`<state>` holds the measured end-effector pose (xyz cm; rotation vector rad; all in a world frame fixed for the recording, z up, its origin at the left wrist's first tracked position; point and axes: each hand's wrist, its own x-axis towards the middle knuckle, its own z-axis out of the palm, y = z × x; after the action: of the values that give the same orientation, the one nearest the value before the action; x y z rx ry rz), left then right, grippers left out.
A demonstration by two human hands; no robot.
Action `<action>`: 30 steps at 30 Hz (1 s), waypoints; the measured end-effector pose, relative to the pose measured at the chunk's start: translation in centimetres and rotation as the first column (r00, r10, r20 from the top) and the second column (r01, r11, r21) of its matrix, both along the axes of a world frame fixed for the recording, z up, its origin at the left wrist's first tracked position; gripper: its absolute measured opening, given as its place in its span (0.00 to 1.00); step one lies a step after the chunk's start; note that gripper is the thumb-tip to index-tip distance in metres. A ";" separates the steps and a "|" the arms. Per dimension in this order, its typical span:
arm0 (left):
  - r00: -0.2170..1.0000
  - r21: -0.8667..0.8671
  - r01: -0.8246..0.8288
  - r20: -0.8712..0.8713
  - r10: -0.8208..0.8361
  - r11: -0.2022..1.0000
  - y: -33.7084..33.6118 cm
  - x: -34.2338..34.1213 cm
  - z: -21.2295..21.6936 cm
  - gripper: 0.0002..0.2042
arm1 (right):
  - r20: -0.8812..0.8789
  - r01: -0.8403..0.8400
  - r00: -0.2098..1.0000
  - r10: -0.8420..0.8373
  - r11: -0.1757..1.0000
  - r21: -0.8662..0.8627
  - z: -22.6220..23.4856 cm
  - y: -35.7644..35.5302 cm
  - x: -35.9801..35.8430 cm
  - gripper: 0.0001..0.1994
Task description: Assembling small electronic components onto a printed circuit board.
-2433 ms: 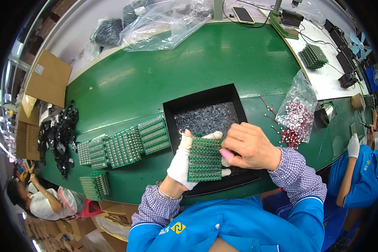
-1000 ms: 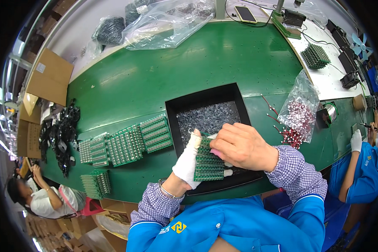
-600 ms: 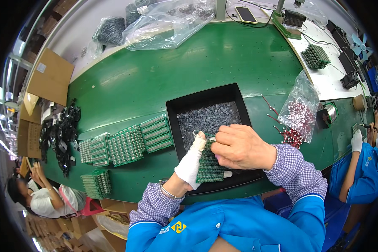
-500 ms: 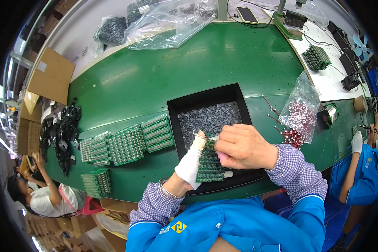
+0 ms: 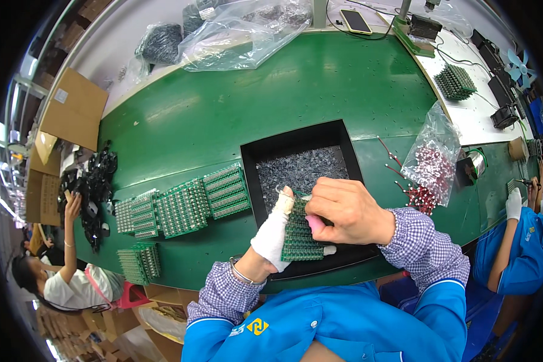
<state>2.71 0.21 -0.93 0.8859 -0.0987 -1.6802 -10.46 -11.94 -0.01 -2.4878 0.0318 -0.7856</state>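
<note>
My left hand (image 5: 273, 236), in a white glove with the thumb tip bare, grips a green circuit board panel (image 5: 301, 238) along its left side. The panel is held over the near part of a black tray (image 5: 246, 181). My right hand (image 5: 347, 211) is bare and closed over the panel's upper right part, its fingers curled. Something pink shows at its finger, and whatever the fingers pinch is hidden. Small dark, glinting pieces (image 5: 298, 172) cover the tray's bottom.
Stacked circuit board panels (image 5: 181, 208) lie left of the tray, with another stack (image 5: 139, 263) nearer. Red-and-white wires (image 5: 431, 169) in a clear bag lie right. At far left a person (image 5: 72, 277) reaches toward black parts (image 5: 90, 193); a gloved co-worker (image 5: 519, 241) sits at right.
My right hand has shifted slightly left on the panel. The left hand and panel stay nearly still. At far left, the other person's arm has moved right toward the black parts.
</note>
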 end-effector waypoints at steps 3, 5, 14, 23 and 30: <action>0.998 -0.012 -0.002 -0.056 0.001 1.000 0.1 0.2 -0.3 0.29 | -0.007 0.007 1.000 -0.007 1.000 0.014 0.3 0.1 0.0 0.06; 0.995 0.006 -0.006 -0.102 0.007 1.000 0.2 0.4 -0.7 0.29 | 0.006 0.030 1.000 -0.030 1.000 0.000 0.4 0.1 0.1 0.06; 0.990 0.056 -0.013 0.139 0.005 0.998 0.2 -0.3 0.0 0.29 | -0.006 0.051 0.999 -0.053 0.983 -0.177 0.0 0.5 0.8 0.06; 0.993 0.078 -0.068 0.105 0.060 0.995 0.1 -0.5 0.6 0.31 | 0.021 0.016 1.000 -0.012 0.987 -0.158 0.0 0.4 0.4 0.06; 0.967 -0.019 -0.037 -0.253 0.031 0.999 0.1 0.6 -0.7 0.31 | 0.107 0.035 0.994 -0.034 0.999 -0.010 -0.1 0.3 0.2 0.05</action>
<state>3.36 0.30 -1.65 0.6454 0.0694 -1.7423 -10.23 -11.67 -0.08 -2.4583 0.0324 -0.9344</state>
